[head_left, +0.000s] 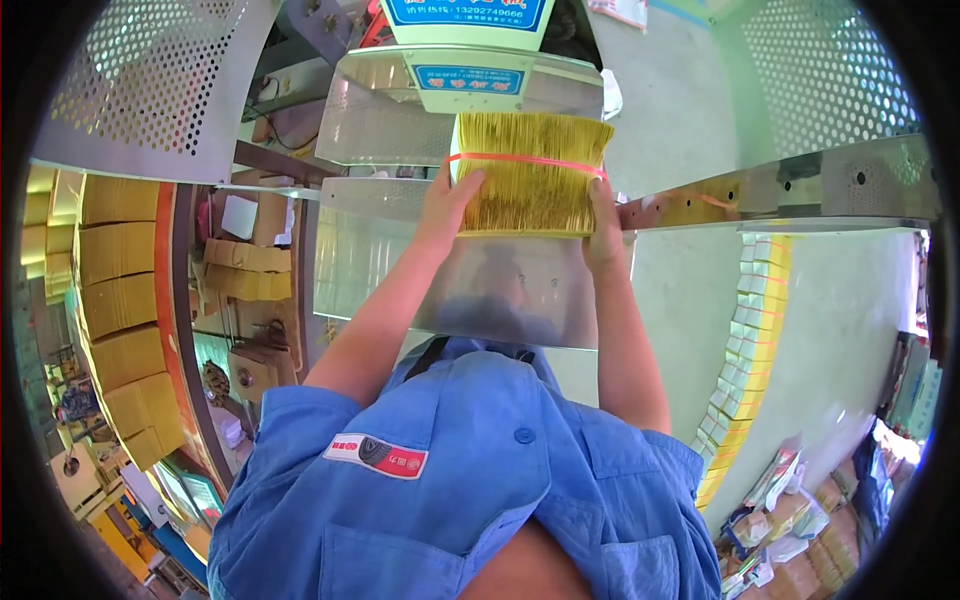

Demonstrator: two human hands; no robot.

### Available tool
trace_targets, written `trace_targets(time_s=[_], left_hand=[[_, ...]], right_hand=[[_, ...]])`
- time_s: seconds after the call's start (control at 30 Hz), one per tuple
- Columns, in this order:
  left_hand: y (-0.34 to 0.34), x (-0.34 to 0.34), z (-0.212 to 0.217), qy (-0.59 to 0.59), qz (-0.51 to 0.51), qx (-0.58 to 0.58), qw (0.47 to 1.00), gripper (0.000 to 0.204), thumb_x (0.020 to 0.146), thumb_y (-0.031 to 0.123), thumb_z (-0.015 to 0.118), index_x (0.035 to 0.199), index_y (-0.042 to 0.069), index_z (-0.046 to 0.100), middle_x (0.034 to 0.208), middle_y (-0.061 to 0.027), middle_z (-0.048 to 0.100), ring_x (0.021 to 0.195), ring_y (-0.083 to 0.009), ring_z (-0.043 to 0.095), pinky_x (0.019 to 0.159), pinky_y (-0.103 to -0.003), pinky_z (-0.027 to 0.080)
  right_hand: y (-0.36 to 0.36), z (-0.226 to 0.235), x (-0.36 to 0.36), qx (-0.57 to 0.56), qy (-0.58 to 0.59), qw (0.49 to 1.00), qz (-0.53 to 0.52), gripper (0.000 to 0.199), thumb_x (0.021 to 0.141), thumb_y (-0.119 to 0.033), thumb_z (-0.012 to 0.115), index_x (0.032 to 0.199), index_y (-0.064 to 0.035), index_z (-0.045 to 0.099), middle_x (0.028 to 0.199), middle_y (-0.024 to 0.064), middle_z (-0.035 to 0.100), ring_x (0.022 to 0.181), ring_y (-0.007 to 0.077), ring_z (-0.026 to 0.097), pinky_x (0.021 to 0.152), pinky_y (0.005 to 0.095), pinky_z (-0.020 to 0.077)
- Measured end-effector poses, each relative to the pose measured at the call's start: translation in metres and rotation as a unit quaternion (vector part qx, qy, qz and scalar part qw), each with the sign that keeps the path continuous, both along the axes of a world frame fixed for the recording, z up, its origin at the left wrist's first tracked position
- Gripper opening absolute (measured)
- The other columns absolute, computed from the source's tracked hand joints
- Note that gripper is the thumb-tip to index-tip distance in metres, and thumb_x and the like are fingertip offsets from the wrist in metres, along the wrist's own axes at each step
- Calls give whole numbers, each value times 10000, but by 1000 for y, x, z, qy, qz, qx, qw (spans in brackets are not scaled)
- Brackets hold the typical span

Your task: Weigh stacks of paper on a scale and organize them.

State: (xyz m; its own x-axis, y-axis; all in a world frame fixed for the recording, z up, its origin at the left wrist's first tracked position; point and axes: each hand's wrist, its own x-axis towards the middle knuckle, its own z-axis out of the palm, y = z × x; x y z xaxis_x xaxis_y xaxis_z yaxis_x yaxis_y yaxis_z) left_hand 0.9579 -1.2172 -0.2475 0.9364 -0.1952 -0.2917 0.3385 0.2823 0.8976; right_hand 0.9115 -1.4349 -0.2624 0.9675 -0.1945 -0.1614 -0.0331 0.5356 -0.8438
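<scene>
Both hands, left hand and right hand, grip a yellow paper stack (red band around it). It sits on a shiny metal tray. Yellow piles line the left wall.

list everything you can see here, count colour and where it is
bundle of paper sheets: one, yellow, centre top, held between both hands
rubber band: one, orange-red, around the bundle's upper part
metal machine table: one, shiny steel, under the bundle
perforated metal guards: two, grey, upper left and upper right
stacked yellow paper: many piles, yellow, far left
wrapped packs in a column: many, white and yellow, right side by the floor
loose packs and bags: several, mixed colours, lower right floor
cardboard boxes: a few, brown, left of centre
shirt: one, blue, bottom centre
left hand: one, on the bundle's left side
right hand: one, on the bundle's right side
</scene>
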Motion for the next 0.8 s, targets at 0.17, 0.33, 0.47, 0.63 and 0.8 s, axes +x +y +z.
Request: trace_targets(time_s=[0.17,0.33,0.47,0.63,0.8], left_hand=[[-7,-2,3,21,2,-15,1000,460,905,177,592,1318,23,460,1162,-56,583,1041,-121,542,901,-288,433],[-5,-8,7,30,6,-23,999,472,901,175,602,1325,27,457,1181,-56,582,1052,-126,548,915,-293,430],[6,-17,-11,51,64,-19,996,472,920,256,578,1321,35,464,1166,-55,593,1046,-137,562,905,-295,439],[35,-62,-7,94,182,-54,977,412,959,356,471,1231,55,547,1131,-67,606,1035,-167,588,879,-321,474],[66,-102,0,80,238,110,962,381,963,320,462,1120,8,615,1046,-87,607,919,-165,581,830,-307,454]], right_hand=[[-5,-11,0,20,31,999,-18,538,972,-330,486,1386,-2,385,1320,66,486,1198,165,469,1027,324,365],[-1,-9,0,10,12,1000,-16,530,975,-292,483,1407,-11,362,1336,60,468,1209,166,461,1039,322,357],[-7,-21,-2,-16,6,999,30,596,991,-255,433,1491,-42,188,1481,73,306,1344,196,318,1107,324,247],[19,6,-34,-202,4,972,116,629,999,-335,411,1495,-42,159,1526,117,237,1402,216,227,1118,315,213],[26,14,-70,-455,48,873,171,723,941,-460,480,1419,42,275,1301,270,502,1172,374,529,966,397,426]])
